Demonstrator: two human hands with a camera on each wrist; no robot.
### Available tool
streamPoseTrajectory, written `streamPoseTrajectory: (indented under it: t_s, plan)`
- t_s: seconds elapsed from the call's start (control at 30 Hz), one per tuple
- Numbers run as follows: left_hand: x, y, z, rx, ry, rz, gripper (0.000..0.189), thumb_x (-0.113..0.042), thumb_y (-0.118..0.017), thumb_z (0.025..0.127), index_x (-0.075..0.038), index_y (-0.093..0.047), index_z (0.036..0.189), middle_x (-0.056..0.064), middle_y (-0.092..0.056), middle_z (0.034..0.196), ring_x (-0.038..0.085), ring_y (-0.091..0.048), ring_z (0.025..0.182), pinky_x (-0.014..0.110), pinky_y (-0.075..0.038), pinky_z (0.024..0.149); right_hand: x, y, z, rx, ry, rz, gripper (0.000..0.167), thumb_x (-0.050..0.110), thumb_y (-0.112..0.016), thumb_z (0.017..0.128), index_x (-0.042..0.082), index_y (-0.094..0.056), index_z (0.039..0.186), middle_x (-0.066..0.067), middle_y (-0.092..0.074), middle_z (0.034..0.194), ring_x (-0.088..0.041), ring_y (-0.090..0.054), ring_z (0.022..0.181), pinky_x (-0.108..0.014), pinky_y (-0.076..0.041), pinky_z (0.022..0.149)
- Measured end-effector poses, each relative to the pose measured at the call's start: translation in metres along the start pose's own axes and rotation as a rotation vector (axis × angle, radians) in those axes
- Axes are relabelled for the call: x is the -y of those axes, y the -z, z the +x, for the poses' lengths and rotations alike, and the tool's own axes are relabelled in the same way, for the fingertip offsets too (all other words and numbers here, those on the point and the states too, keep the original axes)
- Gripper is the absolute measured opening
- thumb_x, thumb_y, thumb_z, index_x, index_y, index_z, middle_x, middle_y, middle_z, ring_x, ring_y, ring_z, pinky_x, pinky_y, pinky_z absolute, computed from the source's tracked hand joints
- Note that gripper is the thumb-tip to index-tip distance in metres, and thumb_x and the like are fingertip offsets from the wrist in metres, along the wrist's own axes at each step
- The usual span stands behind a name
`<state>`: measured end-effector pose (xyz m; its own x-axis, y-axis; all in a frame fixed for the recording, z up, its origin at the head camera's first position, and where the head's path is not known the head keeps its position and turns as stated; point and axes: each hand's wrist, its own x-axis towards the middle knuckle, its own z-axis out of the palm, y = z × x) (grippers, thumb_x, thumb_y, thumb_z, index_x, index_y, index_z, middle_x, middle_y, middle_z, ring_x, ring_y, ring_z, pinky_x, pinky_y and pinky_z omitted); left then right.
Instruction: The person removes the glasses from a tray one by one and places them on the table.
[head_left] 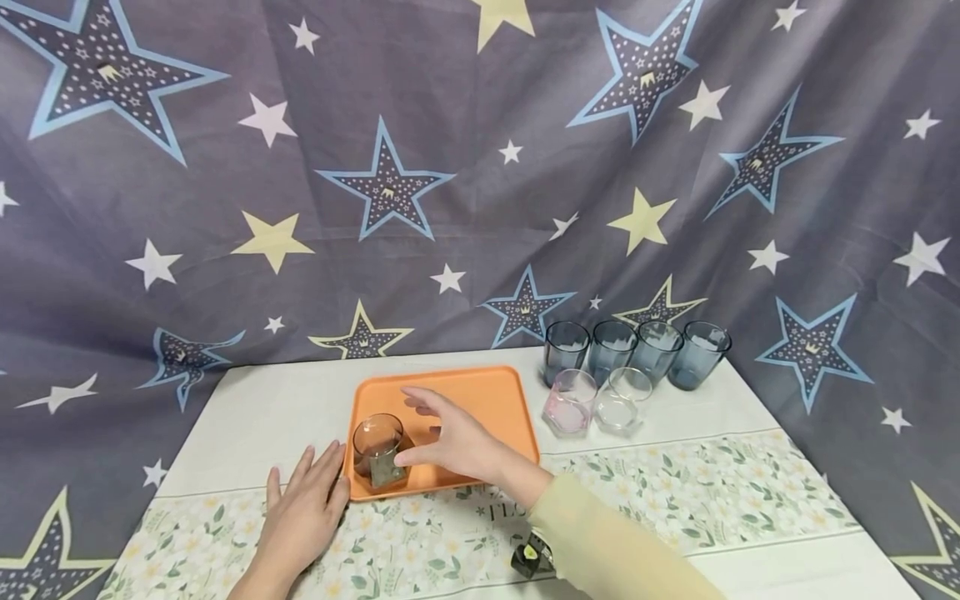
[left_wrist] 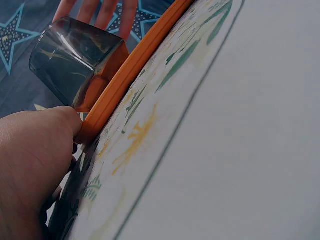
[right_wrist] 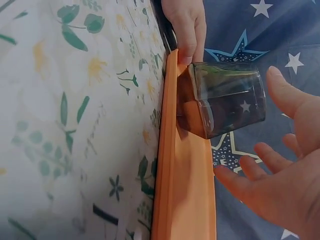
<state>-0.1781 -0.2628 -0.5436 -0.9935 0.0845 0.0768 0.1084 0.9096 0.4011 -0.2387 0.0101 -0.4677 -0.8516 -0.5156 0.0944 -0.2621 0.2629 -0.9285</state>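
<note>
A smoky dark drinking glass (head_left: 378,450) stands upright at the left end of an orange tray (head_left: 480,392). My right hand (head_left: 453,442) is over the tray just right of the glass, with fingers spread and the thumb toward it. In the right wrist view a gap shows between that hand (right_wrist: 285,165) and the glass (right_wrist: 230,97). My left hand (head_left: 303,508) rests at the tray's left edge, fingers extended, holding nothing. The left wrist view shows its thumb side close against the tray rim (left_wrist: 115,90); whether it presses the rim I cannot tell.
Several blue-tinted glasses (head_left: 697,358) stand in a row at the back right of the table. Before them are a pinkish glass (head_left: 568,408) and a clear glass (head_left: 618,408). A starry curtain (head_left: 450,167) hangs behind. Beside the right sleeve is a small black object (head_left: 531,557).
</note>
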Motion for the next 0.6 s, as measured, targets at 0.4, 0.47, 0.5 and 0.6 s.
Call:
streamPoseTrajectory:
  t_s: [0.4, 0.47, 0.5, 0.6]
  plan:
    - [-0.003, 0.001, 0.0, 0.014, 0.008, 0.002, 0.061, -0.042, -0.041, 0.12, -0.004, -0.046, 0.168, 0.018, -0.043, 0.172, 0.052, -0.024, 0.163, 0.082, 0.006, 0.123, -0.004, -0.013, 0.007, 0.034, -0.013, -0.038, 0.094, 0.027, -0.094, 0.093, 0.025, -0.042, 0.172, 0.002, -0.047, 0.171, -0.029, -0.046, 0.155, -0.045, -0.049, 0.12]
    - [-0.003, 0.002, -0.001, 0.009, 0.005, 0.001, 0.061, -0.042, -0.041, 0.12, -0.004, -0.047, 0.168, 0.018, -0.044, 0.172, 0.052, -0.024, 0.163, 0.082, 0.006, 0.123, -0.004, -0.015, 0.008, 0.04, -0.014, -0.047, 0.095, 0.029, -0.095, 0.092, 0.025, -0.043, 0.172, 0.001, -0.047, 0.171, -0.029, -0.047, 0.155, -0.042, -0.048, 0.12]
    - [-0.003, 0.002, -0.001, 0.007, 0.003, -0.001, 0.061, -0.042, -0.041, 0.12, -0.004, -0.047, 0.168, 0.018, -0.044, 0.172, 0.052, -0.024, 0.162, 0.082, 0.005, 0.123, -0.004, -0.016, 0.009, 0.043, -0.014, -0.055, 0.095, 0.03, -0.095, 0.092, 0.025, -0.042, 0.172, 0.0, -0.048, 0.171, -0.029, -0.047, 0.155, -0.042, -0.047, 0.121]
    - [-0.001, 0.003, -0.002, 0.002, -0.002, -0.003, 0.06, -0.042, -0.042, 0.12, -0.004, -0.047, 0.168, 0.017, -0.044, 0.172, 0.052, -0.025, 0.162, 0.082, 0.005, 0.123, -0.004, -0.02, 0.01, 0.039, -0.019, -0.059, 0.096, 0.031, -0.096, 0.091, 0.028, -0.043, 0.171, 0.0, -0.051, 0.169, -0.024, -0.049, 0.153, -0.042, -0.045, 0.122]
